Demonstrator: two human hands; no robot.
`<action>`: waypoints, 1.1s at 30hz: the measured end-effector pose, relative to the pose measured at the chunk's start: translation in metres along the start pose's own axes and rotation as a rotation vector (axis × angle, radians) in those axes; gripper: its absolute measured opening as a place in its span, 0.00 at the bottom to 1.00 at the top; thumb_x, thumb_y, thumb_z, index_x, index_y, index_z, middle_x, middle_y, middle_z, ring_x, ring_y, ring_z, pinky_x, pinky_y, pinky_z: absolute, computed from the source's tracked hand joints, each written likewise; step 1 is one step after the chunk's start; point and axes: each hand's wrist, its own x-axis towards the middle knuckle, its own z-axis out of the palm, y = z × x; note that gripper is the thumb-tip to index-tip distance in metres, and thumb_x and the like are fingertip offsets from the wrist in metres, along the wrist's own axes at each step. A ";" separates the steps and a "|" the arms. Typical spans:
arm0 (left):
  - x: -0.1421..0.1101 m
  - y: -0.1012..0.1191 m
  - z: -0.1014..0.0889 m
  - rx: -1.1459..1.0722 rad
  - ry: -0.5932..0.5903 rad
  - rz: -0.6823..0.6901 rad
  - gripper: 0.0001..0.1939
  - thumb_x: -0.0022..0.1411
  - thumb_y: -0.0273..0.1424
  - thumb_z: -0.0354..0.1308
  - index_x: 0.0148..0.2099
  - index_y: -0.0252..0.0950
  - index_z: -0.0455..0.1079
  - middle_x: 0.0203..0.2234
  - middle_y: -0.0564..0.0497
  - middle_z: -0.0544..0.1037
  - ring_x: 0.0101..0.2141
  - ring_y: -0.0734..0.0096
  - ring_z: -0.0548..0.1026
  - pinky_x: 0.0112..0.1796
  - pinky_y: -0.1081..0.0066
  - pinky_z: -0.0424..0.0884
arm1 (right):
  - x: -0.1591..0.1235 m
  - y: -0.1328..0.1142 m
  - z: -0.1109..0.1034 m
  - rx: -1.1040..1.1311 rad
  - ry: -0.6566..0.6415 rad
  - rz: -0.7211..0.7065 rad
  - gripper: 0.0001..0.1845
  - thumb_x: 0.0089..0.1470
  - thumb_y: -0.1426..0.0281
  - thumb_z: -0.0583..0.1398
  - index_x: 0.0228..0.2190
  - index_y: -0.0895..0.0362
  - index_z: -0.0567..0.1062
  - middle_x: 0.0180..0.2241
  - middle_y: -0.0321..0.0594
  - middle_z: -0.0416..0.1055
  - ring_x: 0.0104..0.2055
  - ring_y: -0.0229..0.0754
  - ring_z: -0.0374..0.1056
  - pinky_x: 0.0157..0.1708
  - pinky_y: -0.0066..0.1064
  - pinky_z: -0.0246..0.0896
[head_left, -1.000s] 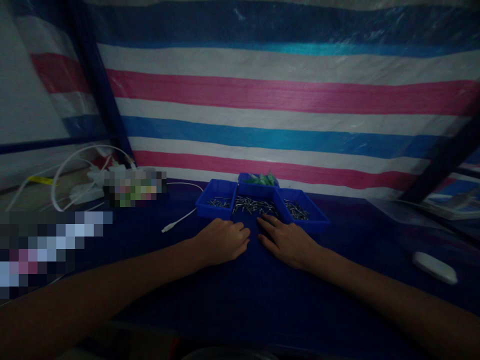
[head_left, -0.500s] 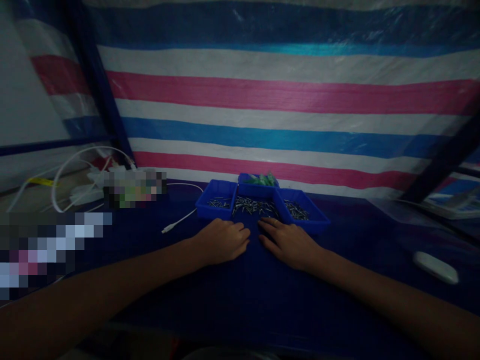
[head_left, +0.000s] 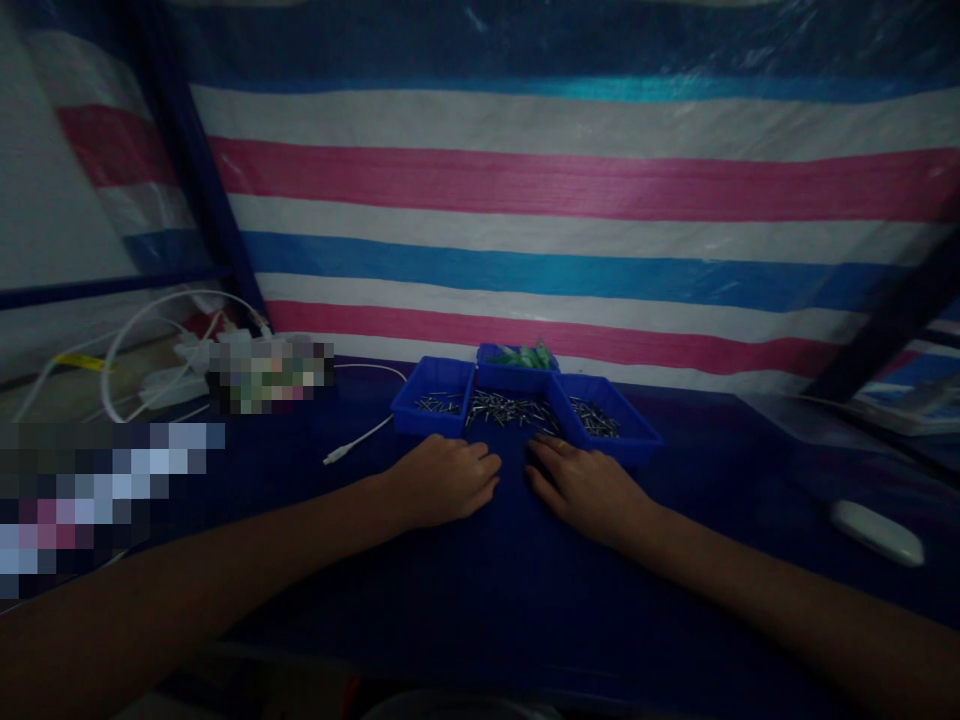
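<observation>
My left hand (head_left: 448,482) rests on the dark blue table with its fingers curled under, and nothing shows in them. My right hand (head_left: 585,487) lies flat beside it, fingers stretched out toward the trays. Just beyond the fingertips a loose pile of small metal pins (head_left: 510,408) lies between two blue trays. The left blue tray (head_left: 435,398) and the right blue tray (head_left: 609,420) each hold more metal pins. A third blue tray (head_left: 516,363) behind them holds green parts.
A white cable (head_left: 360,441) runs across the table left of the trays, toward white cables and plugs (head_left: 169,370) at the far left. A white oblong object (head_left: 877,533) lies at the right. A striped tarpaulin (head_left: 570,190) hangs behind the table.
My right hand has shifted slightly right and drawn back a little from the pins. My left hand has not moved.
</observation>
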 end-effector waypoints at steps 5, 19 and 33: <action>0.000 0.000 0.000 0.006 -0.001 -0.005 0.08 0.62 0.32 0.47 0.34 0.34 0.64 0.27 0.50 0.72 0.26 0.68 0.72 0.22 0.73 0.63 | -0.001 -0.001 0.000 -0.054 -0.009 0.039 0.21 0.60 0.63 0.45 0.48 0.60 0.66 0.52 0.51 0.62 0.43 0.50 0.69 0.38 0.40 0.65; 0.001 0.000 -0.002 0.000 -0.017 -0.007 0.08 0.62 0.32 0.47 0.35 0.34 0.64 0.28 0.50 0.72 0.27 0.68 0.72 0.23 0.73 0.64 | -0.003 -0.003 -0.002 -0.171 -0.047 0.088 0.23 0.60 0.61 0.42 0.46 0.61 0.66 0.50 0.53 0.64 0.35 0.51 0.71 0.28 0.40 0.66; -0.002 0.001 -0.002 0.007 -0.025 -0.003 0.08 0.63 0.32 0.46 0.34 0.35 0.64 0.28 0.51 0.72 0.27 0.66 0.73 0.23 0.71 0.65 | -0.006 0.000 -0.005 -0.192 -0.023 0.052 0.21 0.61 0.63 0.42 0.44 0.59 0.68 0.42 0.49 0.70 0.33 0.50 0.71 0.26 0.39 0.65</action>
